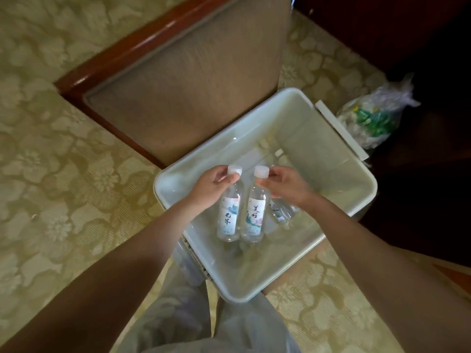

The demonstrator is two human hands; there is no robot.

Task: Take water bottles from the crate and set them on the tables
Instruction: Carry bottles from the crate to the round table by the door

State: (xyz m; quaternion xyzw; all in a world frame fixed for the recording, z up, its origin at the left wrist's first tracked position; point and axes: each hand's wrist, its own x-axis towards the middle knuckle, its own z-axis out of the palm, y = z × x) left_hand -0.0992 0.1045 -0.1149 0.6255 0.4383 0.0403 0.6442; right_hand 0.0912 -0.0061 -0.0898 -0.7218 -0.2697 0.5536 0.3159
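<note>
Clearly mid-pickup: the left hand (210,186) grips one water bottle (229,215) by its neck and the right hand (284,186) pinches a second bottle (254,217), both over the crate (331,174). Next, I'd guess, they need lifting clear and carrying to a table.

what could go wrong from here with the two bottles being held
The left hand and right hand each pinch a bottle only near its cap, so the left bottle or right bottle could slip and fall into the crate, maybe onto the third bottle lying there. The two held bottles hang close together and may knock. The chair stands right against the crate and could get bumped.
</note>
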